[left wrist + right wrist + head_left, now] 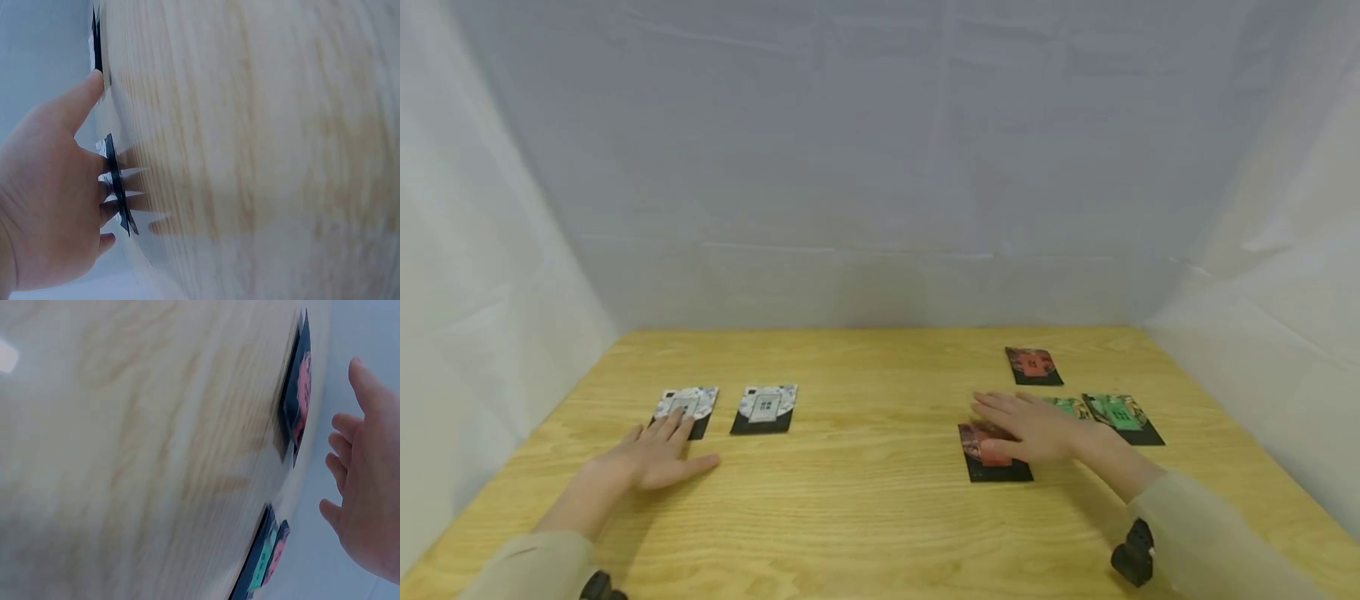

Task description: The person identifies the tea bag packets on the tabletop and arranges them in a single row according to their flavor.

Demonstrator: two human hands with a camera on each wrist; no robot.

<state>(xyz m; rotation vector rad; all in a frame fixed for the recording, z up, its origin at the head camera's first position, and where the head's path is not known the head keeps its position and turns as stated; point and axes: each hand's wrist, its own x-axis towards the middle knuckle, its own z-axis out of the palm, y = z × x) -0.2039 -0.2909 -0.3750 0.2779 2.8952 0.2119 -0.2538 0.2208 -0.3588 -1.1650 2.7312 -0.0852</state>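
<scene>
My left hand [655, 454] lies flat on the wooden table [872, 508], its straight fingertips touching the near edge of a white-patterned card on black backing [688, 403]. A second white card [765, 408] lies just to its right. In the left wrist view the left hand [50, 206] has its fingers spread against that card's black edge [119, 187]. My right hand [1033, 427] is stretched flat over a red-brown card [992, 462], the thumb above its face. In the right wrist view the right hand [365, 487] hovers, fingers straight, beside the red card [300, 394].
Another red card [1033, 365] lies farther back on the right. A green card [1123, 412] lies right of my right hand, with another green one [1069, 406] partly hidden behind it. White cloth walls close in the table on three sides.
</scene>
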